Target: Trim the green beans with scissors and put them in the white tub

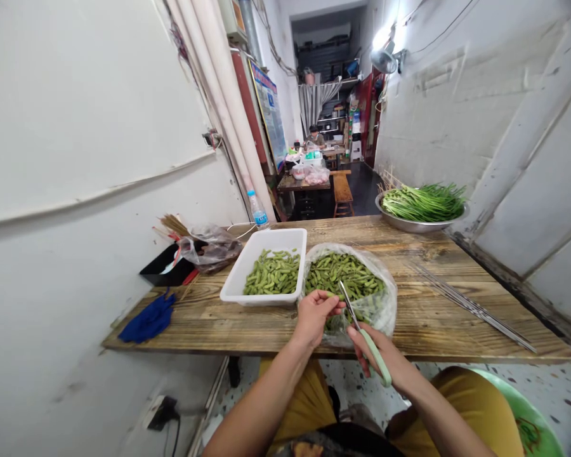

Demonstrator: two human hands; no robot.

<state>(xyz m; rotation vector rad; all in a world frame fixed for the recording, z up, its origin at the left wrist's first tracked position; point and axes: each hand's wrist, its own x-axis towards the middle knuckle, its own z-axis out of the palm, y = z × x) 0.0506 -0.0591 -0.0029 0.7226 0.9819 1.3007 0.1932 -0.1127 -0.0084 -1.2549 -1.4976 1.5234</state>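
A white rectangular plastic tray (236, 274) stands on the brown wood-grained bench (261, 325), with plump green pods (272, 274) spread over its floor. Just right of the tray sits a clear, crumpled plastic bag (389, 308), open at the top and full of more green pods (345, 270).

The left hand (313, 315), near the tray's right front corner and over the bag's near edge, has thumb and fingers pinched together on a small green pod (335, 296). The right hand (379, 351), farther right of the tray, is closed round the pale green handles of a pair of metal-bladed scissors (356, 320); the blades point up and away, beside the left hand's fingertips.

Behind the tray is a clear plastic bottle with a blue cap (258, 212). Left of the tray lie a crumpled deep-blue cloth (147, 319) and, farther back, a black open box (165, 277). Well right of the tray are thin metal rods (476, 309) and a wide steel bowl (421, 226) heaped with long green stalks (423, 202).
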